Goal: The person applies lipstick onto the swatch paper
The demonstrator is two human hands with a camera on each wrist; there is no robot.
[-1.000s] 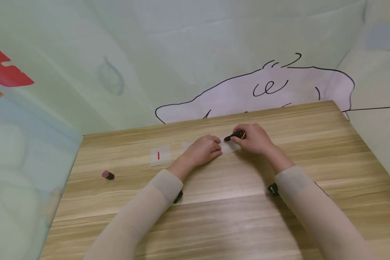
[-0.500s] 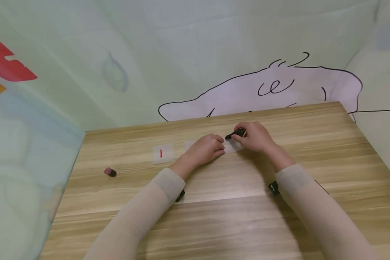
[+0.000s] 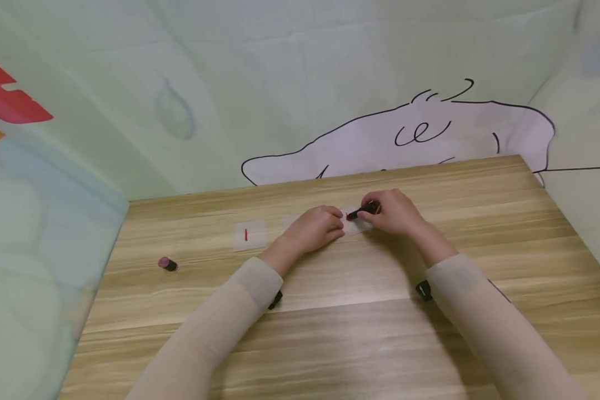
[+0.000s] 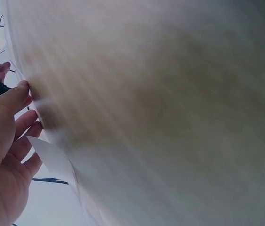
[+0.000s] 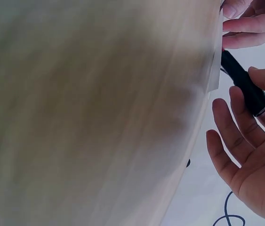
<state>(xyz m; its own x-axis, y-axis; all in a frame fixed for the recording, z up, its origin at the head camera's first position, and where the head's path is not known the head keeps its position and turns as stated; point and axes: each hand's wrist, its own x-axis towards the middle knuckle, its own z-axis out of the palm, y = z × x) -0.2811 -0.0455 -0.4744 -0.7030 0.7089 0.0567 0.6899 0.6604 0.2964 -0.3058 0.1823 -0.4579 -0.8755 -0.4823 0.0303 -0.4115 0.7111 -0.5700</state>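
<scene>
In the head view my right hand (image 3: 392,212) pinches a black marker (image 3: 362,211) with a red tip, slanted down onto a small piece of white paper (image 3: 356,226). A short red stroke shows at the tip. The right wrist view shows the marker (image 5: 246,84) between thumb and fingers, its other fingers spread. My left hand (image 3: 315,229) rests beside the tip, fingertips on the near side of that paper, lightly bent and holding nothing. Another pale paper (image 3: 290,221) is partly hidden behind the left hand.
Further left lies a square white paper (image 3: 250,244) bearing one red vertical stroke. A small black cylinder with a pinkish top (image 3: 168,264) stands near the left side of the wooden table (image 3: 330,344). A printed wall cloth (image 3: 260,100) hangs behind the far edge.
The marker tip has come down onto the paper, and a short red stroke now shows there. The left hand stays in about the same place.
</scene>
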